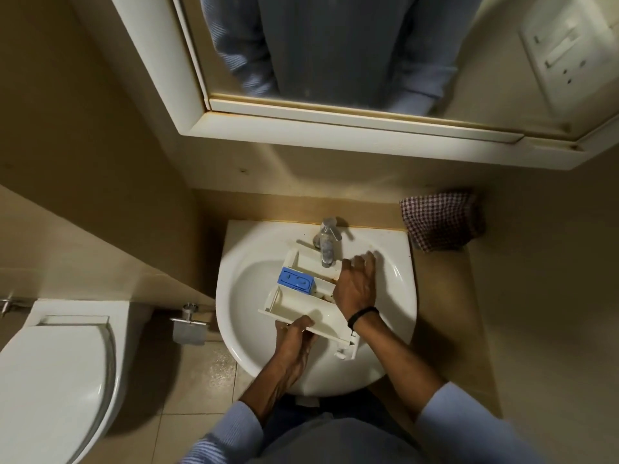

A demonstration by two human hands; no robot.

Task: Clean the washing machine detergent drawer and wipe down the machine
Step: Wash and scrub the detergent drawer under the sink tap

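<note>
Over the white sink (241,239), centre frame, we see the detergent drawer (301,303) lying diagonally across the basin. Its far end sits under the chrome faucet (327,244) at 12 o'clock, and its front panel is toward 5 o'clock. A blue insert (296,280) sits in the drawer's middle compartment at the 10 o'clock side. Brown grime shows in the compartment just beside the right hand (we cannot tell if water is running).

The left hand (296,333) comes in from 6 o'clock with its fingers curled over the drawer's near long edge, gripping it. The right hand (356,283) lies palm down over the drawer's 3 o'clock side, fingers spread and fairly straight, tips reaching toward the sink rim. Its thumb is hidden. A black wristband (363,316) is on the right wrist. Both blue sleeves (234,426) are pushed up.

A red checkered cloth (442,219) lies on the ledge at 2 o'clock of the sink, apart from it. At 12 o'clock a white-framed mirror cabinet (268,125) reflects the person's torso. The toilet (57,363) is at 8 o'clock with its lid down. A metal paper holder (188,324) is on the wall between the toilet and the sink.
</note>
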